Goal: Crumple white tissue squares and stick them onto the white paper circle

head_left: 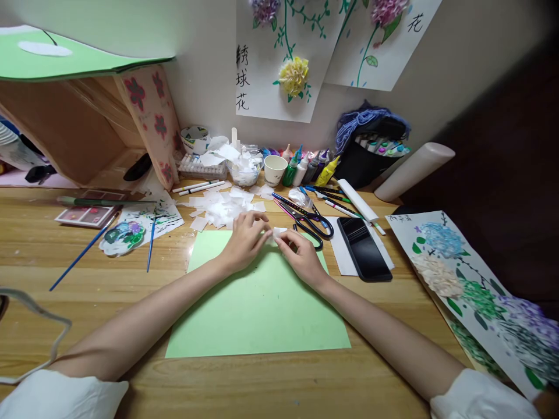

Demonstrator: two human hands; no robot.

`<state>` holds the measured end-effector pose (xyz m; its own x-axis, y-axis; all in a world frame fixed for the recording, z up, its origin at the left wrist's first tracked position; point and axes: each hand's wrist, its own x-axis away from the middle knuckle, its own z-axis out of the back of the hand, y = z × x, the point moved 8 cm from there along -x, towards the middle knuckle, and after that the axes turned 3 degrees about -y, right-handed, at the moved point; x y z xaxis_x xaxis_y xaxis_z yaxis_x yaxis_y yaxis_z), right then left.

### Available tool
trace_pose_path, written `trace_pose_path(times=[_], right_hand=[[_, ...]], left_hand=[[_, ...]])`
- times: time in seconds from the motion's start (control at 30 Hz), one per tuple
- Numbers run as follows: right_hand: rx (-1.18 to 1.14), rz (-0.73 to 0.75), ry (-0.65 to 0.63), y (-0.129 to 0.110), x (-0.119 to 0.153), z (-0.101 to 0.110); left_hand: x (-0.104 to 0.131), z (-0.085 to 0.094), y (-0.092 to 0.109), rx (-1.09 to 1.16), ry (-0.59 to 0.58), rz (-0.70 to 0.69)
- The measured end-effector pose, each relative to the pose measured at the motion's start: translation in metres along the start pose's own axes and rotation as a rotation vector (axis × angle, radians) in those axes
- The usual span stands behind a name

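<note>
Over the far part of a light green sheet [257,314], my two hands meet around a small piece of white tissue paper [276,234]. My right hand [299,253] pinches the piece between thumb and forefinger. The fingertips of my left hand [247,241] are closed at the other side of the same piece. Just beyond my left hand lies a loose heap of white paper squares [220,205]. Black-handled scissors [310,221] rest to the right of my right hand, partly over the sheet's far edge.
A black phone [364,249] lies on white paper at right, near a sheet of paper flowers [469,285]. Paint bottles [301,170], a paper cup [275,170] and a pen holder [371,142] line the wall. At left are a paint palette [122,238], brushes and a cardboard box [151,125].
</note>
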<state>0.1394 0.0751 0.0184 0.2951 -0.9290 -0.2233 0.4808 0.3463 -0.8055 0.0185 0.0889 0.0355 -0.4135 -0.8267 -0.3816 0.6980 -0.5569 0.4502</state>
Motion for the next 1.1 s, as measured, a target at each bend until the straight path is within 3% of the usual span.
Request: trace_pose_path(times=[0.13,0.2,0.37,0.5,0.67,0.73,0.87,1.1], right_hand=[[0.311,0.063,0.037,-0.002,-0.006,0.014],[0.481,0.094,-0.007,-0.001,-0.01,0.017],[0.607,0.205,-0.1,-0.001,-0.013,0.014],[0.615,0.241,-0.043,-0.002,-0.01,0.012],[0.317,0.055,0.057,0.004,-0.011,0.021],[0.1,-0.075,0.062,0.011,-0.011,0.021],[-0.194,-0.252,0.033,0.019,-0.008,0.011],[-0.277,-0.283,0.063,0.023,-0.005,0.006]], left_hand=[[0.005,0.026,-0.036,-0.065,0.323,0.311],[0.009,0.034,-0.047,-0.091,0.423,0.419],[0.012,0.038,-0.042,-0.05,0.486,0.414],[0.01,0.035,-0.024,-0.058,0.435,0.273],[0.001,0.007,0.004,-0.051,0.057,-0.04],[0.002,0.0,0.011,-0.042,-0.023,-0.114],[0.003,-0.002,0.015,-0.001,-0.029,-0.144],[0.001,0.0,0.006,0.064,-0.004,-0.044]])
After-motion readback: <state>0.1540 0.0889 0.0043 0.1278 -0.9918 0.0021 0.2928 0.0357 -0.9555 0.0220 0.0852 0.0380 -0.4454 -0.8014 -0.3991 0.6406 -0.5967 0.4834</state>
